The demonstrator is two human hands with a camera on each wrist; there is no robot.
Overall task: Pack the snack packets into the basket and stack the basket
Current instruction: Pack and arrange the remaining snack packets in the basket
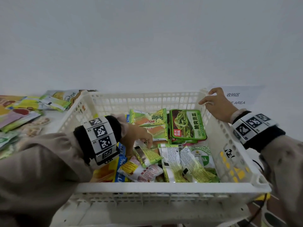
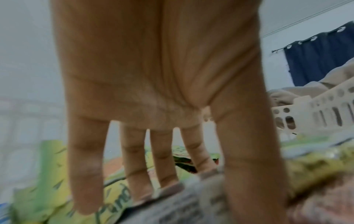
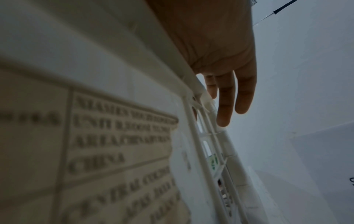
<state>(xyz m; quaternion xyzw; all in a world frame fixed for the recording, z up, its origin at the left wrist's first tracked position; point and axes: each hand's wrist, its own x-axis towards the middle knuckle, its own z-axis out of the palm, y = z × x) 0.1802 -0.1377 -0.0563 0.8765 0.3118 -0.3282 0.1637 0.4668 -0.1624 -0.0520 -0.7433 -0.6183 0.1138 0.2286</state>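
A white slotted basket stands in front of me, holding several snack packets. My left hand reaches inside and pinches the top edge of a green packet lying near the middle. In the left wrist view the thumb lies in front of that packet's grey printed back, and the straight fingers go behind it. A green Pandan packet lies further back beside a green vegetable pack. My right hand holds the basket's right rim near the far corner, fingers hanging outside.
Loose snack packets lie spread on the table left of the basket. A paper sign lies at the back right by the wall. Another white basket shows below the front rim. A dark cable hangs at the lower right.
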